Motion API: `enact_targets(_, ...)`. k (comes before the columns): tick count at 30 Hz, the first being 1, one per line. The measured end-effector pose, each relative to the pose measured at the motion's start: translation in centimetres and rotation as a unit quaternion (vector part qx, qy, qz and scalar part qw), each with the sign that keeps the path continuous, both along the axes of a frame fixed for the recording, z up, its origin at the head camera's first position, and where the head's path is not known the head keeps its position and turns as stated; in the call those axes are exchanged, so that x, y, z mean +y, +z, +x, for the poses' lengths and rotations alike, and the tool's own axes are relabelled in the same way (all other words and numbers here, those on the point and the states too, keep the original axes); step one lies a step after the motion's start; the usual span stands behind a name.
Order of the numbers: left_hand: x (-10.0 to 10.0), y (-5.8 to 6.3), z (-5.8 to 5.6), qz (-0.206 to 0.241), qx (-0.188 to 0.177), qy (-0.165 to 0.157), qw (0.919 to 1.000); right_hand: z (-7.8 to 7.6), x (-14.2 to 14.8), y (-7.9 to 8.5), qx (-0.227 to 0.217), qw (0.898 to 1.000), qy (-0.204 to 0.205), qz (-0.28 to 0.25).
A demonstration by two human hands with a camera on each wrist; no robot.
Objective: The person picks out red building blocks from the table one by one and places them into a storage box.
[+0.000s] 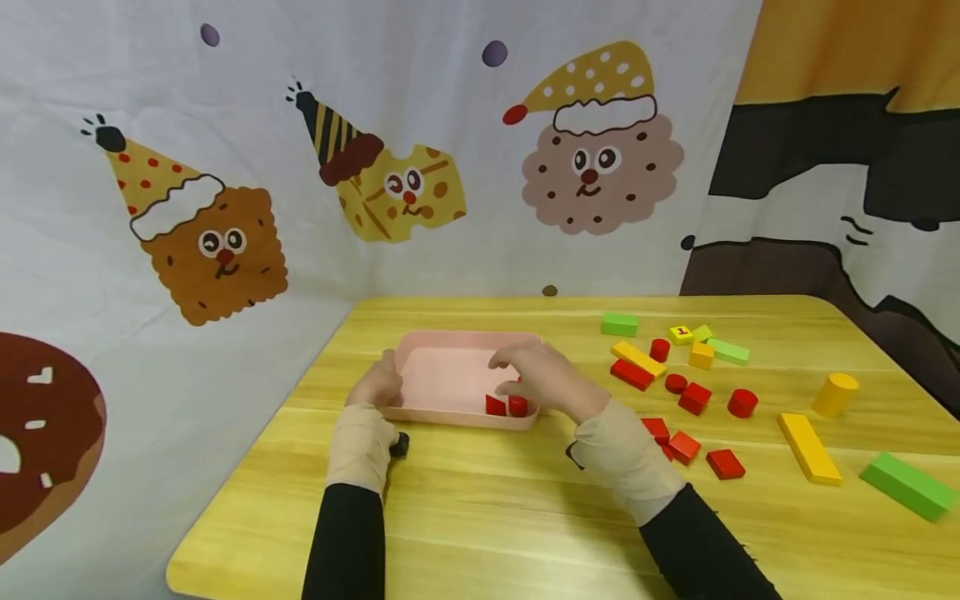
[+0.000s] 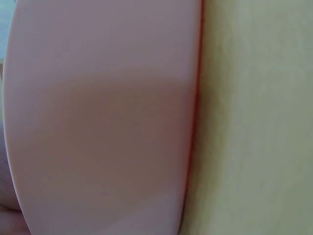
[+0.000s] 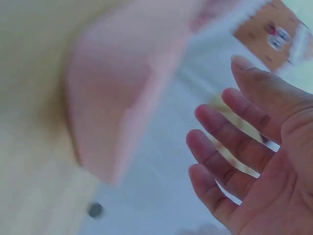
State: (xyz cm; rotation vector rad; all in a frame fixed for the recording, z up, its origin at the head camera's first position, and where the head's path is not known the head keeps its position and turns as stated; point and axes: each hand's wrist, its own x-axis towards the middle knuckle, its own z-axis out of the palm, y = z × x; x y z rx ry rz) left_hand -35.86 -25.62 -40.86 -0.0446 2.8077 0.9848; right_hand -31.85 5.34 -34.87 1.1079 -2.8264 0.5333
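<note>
Some red blocks (image 1: 517, 407): in the tray (image 1: 450, 417), near right corner.
My left hand (image 1: 377, 383): grips the tray's left rim.
My right hand (image 1: 553, 379): wide, fingers loosely curved, over its right end.
Other blocks (image 1: 694, 398): right of the tray.

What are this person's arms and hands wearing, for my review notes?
Both arms have black sleeves, with crinkled beige wraps around the wrists. A small black piece sticks out beside the left wrap. The left hand and right hand show no gloves.
</note>
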Motion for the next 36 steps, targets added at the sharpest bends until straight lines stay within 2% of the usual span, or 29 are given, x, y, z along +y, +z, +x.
enact_targets(5,0.1,0.0,0.0,-0.007,0.001,0.004,1.0000,1.4,3.1,3.3,0.005,0.999,-0.029,-0.036)
enact_targets(10,0.1,0.1,-0.1,-0.005,-0.005,0.000,1.0000,2.6,6.0,5.1,0.023,0.997,-0.059,-0.040)
enact_targets(14,0.1,0.2,0.0,-0.003,-0.005,0.003,1.0000,2.6,8.1,5.3,0.034,0.995,-0.088,-0.035)
enact_targets(20,0.2,0.1,0.2,-0.012,-0.009,0.001,0.9999,1.6,11.6,4.2,0.032,0.991,-0.129,0.010)
enact_targets(30,0.2,0.0,-0.1,0.000,-0.007,0.000,1.0000,0.4,18.1,3.9,-0.077,0.976,-0.201,0.041)
enact_targets(36,0.0,0.0,0.1,-0.002,-0.002,-0.006,1.0000,0.1,19.7,3.5,-0.156,0.958,-0.233,0.059)
